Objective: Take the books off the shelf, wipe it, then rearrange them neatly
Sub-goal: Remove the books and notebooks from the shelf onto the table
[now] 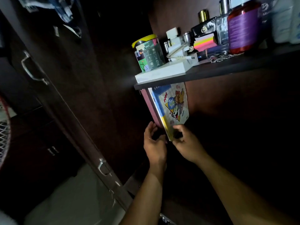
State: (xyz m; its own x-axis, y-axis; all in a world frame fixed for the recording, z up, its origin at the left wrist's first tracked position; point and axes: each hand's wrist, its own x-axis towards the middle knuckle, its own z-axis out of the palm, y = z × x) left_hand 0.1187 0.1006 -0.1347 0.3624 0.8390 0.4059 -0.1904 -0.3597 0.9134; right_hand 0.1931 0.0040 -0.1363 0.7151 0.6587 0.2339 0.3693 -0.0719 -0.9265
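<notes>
1. Dark wooden cupboard panels [100, 88] filled the background, dimly lit, with a metal door handle [32, 69] at about nine o'clock.
2. An upper shelf board [211, 72] ran across at two o'clock, crowded with a patterned tin [148, 53], a white box [164, 71], a white charger [176, 46], bright sticky notes [204, 41], a black perfume box [204, 28] and a red bottle with a purple label [241, 28].
3. Below that board, near centre, a cartoon-cover book [174, 109] stood tilted against a pink book [151, 106] at its nine o'clock side.
4. The left hand [154, 143] had its fingers curled round the bottom of the pink book's spine.
5. The right hand [186, 142] pinched the cartoon-cover book's lower corner between thumb and fingers.
</notes>
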